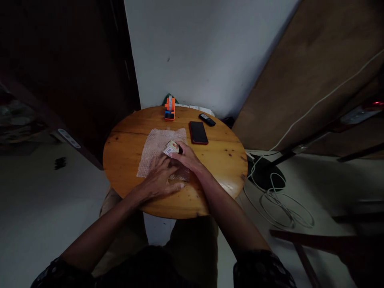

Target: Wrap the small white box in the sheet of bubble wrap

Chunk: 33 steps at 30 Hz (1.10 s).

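Nearest, the person's dark patterned sleeves (261, 268) are showing at left and right, the forearms spanning the near edge of a round wooden table (120, 160). The right hand (188, 156) is pinching a small box (171, 148) between thumb and fingers; whether the box is resting on the bubble wrap (150, 150) or being held just above it, one cannot tell. The left hand (159, 178) is lying open, fingers spread over the sheet's near part, just beside the box. So far the sheet is lying spread out beneath the box, while no fold is enclosing it yet. On the far side an orange tape dispenser (170, 108) is standing well apart, seemingly unused; a phone (198, 133) is lying to the right.
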Each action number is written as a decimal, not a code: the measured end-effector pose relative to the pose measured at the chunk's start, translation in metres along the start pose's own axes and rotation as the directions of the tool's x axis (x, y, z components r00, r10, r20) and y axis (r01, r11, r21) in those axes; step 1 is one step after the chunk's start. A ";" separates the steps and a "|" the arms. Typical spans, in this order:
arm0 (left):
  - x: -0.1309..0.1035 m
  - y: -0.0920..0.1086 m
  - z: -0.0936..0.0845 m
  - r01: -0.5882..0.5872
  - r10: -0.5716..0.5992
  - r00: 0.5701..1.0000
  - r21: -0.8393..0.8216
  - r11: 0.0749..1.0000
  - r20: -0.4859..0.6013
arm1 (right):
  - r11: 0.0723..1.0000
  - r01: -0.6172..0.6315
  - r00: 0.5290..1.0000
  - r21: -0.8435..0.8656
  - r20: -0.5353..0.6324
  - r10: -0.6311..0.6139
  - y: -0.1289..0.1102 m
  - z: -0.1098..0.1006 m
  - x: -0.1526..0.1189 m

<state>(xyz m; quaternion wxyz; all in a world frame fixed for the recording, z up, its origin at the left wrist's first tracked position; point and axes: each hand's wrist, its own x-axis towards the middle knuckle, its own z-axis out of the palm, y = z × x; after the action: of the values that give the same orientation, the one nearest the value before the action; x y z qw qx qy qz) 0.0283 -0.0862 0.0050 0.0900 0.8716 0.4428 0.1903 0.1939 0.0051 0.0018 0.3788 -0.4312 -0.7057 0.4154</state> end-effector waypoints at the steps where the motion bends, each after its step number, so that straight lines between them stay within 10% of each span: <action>1: 0.000 -0.001 -0.006 0.004 -0.004 1.000 -0.019 1.000 0.002 | 1.000 0.003 1.000 -0.015 0.001 -0.003 0.001 0.000 0.000; 6: 0.001 -0.022 -0.024 0.159 -0.158 0.984 0.007 0.987 -0.086 | 0.998 0.031 1.000 -0.052 0.007 -0.031 0.003 0.003 -0.001; 15: -0.013 -0.041 -0.003 0.334 -0.353 0.916 -0.123 0.934 -0.192 | 0.985 0.096 0.995 -0.147 0.051 -0.089 0.007 0.007 -0.006; 33: -0.013 -0.041 -0.005 0.328 -0.344 0.928 -0.125 0.936 -0.144 | 0.983 0.137 0.987 -0.121 0.100 -0.126 0.015 0.008 -0.004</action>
<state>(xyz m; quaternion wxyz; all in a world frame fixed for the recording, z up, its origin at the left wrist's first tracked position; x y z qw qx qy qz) -0.0103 -0.0724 -0.0073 0.1275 0.7586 0.5817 0.2646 0.1926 0.0031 -0.0156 0.3444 -0.3873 -0.7743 0.3630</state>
